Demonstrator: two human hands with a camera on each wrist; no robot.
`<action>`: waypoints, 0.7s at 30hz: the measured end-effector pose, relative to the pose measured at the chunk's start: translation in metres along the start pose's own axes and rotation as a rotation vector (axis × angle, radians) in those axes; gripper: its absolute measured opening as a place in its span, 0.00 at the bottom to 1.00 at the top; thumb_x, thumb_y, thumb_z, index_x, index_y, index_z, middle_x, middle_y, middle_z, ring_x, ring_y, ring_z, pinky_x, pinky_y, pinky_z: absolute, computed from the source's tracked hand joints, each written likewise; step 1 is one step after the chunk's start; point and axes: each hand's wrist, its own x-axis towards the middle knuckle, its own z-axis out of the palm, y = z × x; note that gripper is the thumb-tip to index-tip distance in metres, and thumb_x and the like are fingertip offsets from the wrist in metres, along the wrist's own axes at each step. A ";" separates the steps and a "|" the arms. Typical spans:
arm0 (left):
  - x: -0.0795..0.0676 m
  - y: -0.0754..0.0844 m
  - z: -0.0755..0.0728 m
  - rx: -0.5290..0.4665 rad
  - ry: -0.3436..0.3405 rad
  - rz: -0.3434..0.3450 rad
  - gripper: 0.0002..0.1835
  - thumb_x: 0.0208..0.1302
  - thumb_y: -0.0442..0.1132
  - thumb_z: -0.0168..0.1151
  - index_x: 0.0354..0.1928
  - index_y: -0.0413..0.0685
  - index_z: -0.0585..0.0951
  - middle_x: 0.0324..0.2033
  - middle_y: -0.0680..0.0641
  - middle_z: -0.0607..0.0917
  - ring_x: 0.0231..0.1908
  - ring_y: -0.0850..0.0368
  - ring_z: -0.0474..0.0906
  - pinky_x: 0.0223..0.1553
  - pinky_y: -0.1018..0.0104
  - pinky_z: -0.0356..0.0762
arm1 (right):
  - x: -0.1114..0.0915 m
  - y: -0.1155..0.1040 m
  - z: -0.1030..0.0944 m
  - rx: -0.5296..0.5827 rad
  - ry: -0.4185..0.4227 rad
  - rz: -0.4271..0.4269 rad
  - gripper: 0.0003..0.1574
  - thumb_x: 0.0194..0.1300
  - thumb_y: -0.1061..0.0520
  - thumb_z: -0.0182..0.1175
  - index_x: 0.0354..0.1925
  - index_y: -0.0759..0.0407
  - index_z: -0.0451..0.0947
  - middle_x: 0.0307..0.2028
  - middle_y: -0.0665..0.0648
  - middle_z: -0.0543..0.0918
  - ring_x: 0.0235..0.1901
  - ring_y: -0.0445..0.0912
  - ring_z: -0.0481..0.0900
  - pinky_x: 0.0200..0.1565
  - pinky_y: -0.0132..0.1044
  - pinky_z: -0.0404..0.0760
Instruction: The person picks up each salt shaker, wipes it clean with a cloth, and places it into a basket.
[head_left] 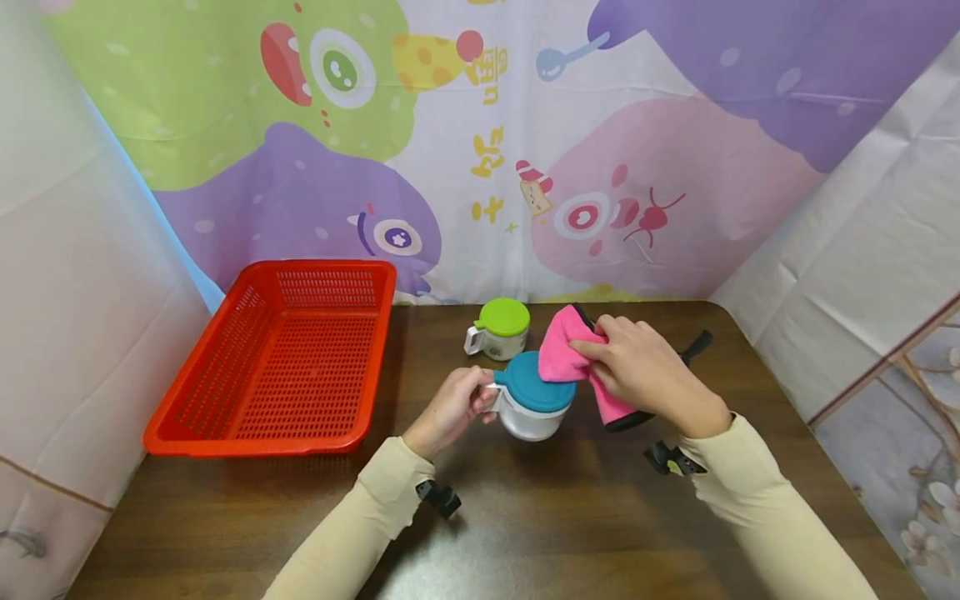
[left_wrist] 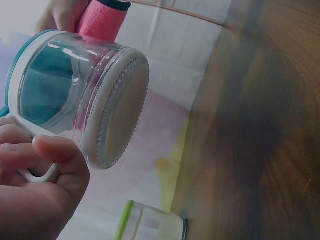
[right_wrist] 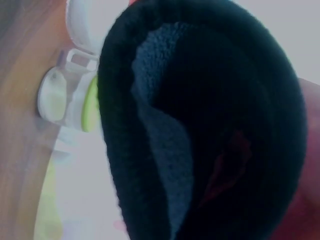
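My left hand [head_left: 453, 407] grips the white handle of a clear seasoning jar [head_left: 531, 423] with a teal lid [head_left: 532, 390]. The left wrist view shows the jar [left_wrist: 55, 75] tilted off the table, its ridged glass base visible. In my right hand [head_left: 648, 371] is a pink cloth [head_left: 561, 346] with black edging, pinched between thumb and fingers and lying against the right side of the lid. The cloth's dark edge [right_wrist: 117, 130] fills much of the right wrist view, curved round a hollow fold. Behind the teal-lidded jar stands a similar jar [head_left: 504, 332] with a lime-green lid.
A red perforated plastic basket [head_left: 378, 350] sits on the left of the brown wooden table [head_left: 517, 542]. A black strap [head_left: 697, 345] shows beyond my right hand. A cartoon-printed curtain [head_left: 480, 250] hangs at the table's back edge, with pale fabric at both sides.
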 end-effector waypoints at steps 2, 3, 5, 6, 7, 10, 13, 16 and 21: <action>0.000 0.000 -0.001 -0.018 0.010 -0.004 0.16 0.66 0.35 0.38 0.18 0.47 0.63 0.15 0.54 0.63 0.20 0.58 0.60 0.26 0.68 0.66 | -0.002 -0.001 0.000 -0.011 0.024 -0.005 0.23 0.54 0.57 0.68 0.51 0.49 0.84 0.33 0.59 0.75 0.30 0.49 0.70 0.31 0.38 0.67; 0.000 0.001 -0.001 -0.027 0.014 -0.004 0.16 0.67 0.35 0.38 0.18 0.47 0.63 0.16 0.54 0.63 0.20 0.59 0.60 0.26 0.68 0.66 | -0.003 -0.001 0.000 -0.016 0.037 -0.009 0.23 0.54 0.57 0.68 0.50 0.49 0.84 0.33 0.59 0.75 0.30 0.49 0.70 0.31 0.39 0.68; 0.000 0.001 -0.002 -0.042 0.022 -0.010 0.16 0.67 0.36 0.38 0.18 0.48 0.63 0.16 0.54 0.63 0.20 0.59 0.60 0.27 0.68 0.66 | -0.004 -0.002 -0.001 -0.022 0.061 -0.021 0.23 0.53 0.57 0.68 0.50 0.49 0.84 0.33 0.59 0.75 0.31 0.50 0.70 0.31 0.39 0.68; 0.000 0.001 -0.003 -0.050 0.024 -0.013 0.16 0.67 0.36 0.38 0.19 0.48 0.63 0.16 0.54 0.63 0.20 0.60 0.59 0.27 0.68 0.65 | -0.005 -0.003 -0.001 -0.024 0.070 -0.026 0.22 0.53 0.57 0.68 0.50 0.49 0.84 0.33 0.60 0.76 0.31 0.50 0.71 0.31 0.40 0.68; 0.000 0.001 -0.003 -0.057 0.023 -0.013 0.16 0.67 0.36 0.38 0.18 0.48 0.63 0.16 0.54 0.63 0.20 0.60 0.59 0.27 0.68 0.65 | -0.006 -0.004 -0.001 -0.028 0.080 -0.032 0.22 0.53 0.57 0.68 0.49 0.50 0.84 0.33 0.60 0.76 0.31 0.51 0.71 0.31 0.40 0.68; 0.000 0.001 -0.003 -0.074 0.021 -0.011 0.16 0.66 0.36 0.38 0.18 0.48 0.63 0.16 0.55 0.63 0.19 0.61 0.58 0.27 0.68 0.64 | -0.007 -0.005 -0.003 -0.032 0.108 -0.046 0.23 0.52 0.57 0.68 0.49 0.50 0.84 0.34 0.60 0.76 0.31 0.51 0.72 0.30 0.40 0.69; 0.000 0.002 -0.003 -0.085 0.021 -0.003 0.17 0.66 0.36 0.38 0.17 0.49 0.63 0.15 0.55 0.63 0.19 0.61 0.58 0.27 0.68 0.64 | -0.009 -0.007 -0.004 -0.035 0.134 -0.058 0.22 0.51 0.57 0.69 0.48 0.50 0.84 0.33 0.61 0.76 0.31 0.51 0.72 0.30 0.40 0.69; -0.001 0.003 -0.003 -0.087 0.025 0.002 0.17 0.66 0.36 0.39 0.17 0.50 0.63 0.15 0.55 0.63 0.19 0.61 0.58 0.27 0.68 0.64 | -0.010 -0.010 -0.006 -0.037 0.151 -0.067 0.22 0.51 0.57 0.69 0.48 0.50 0.84 0.33 0.61 0.76 0.31 0.52 0.72 0.30 0.41 0.70; -0.001 0.004 -0.002 -0.080 0.032 0.003 0.17 0.66 0.36 0.39 0.17 0.50 0.63 0.15 0.55 0.63 0.19 0.61 0.58 0.27 0.68 0.64 | -0.012 -0.014 -0.007 -0.039 0.183 -0.084 0.21 0.51 0.57 0.69 0.47 0.49 0.85 0.33 0.61 0.76 0.30 0.52 0.72 0.30 0.41 0.70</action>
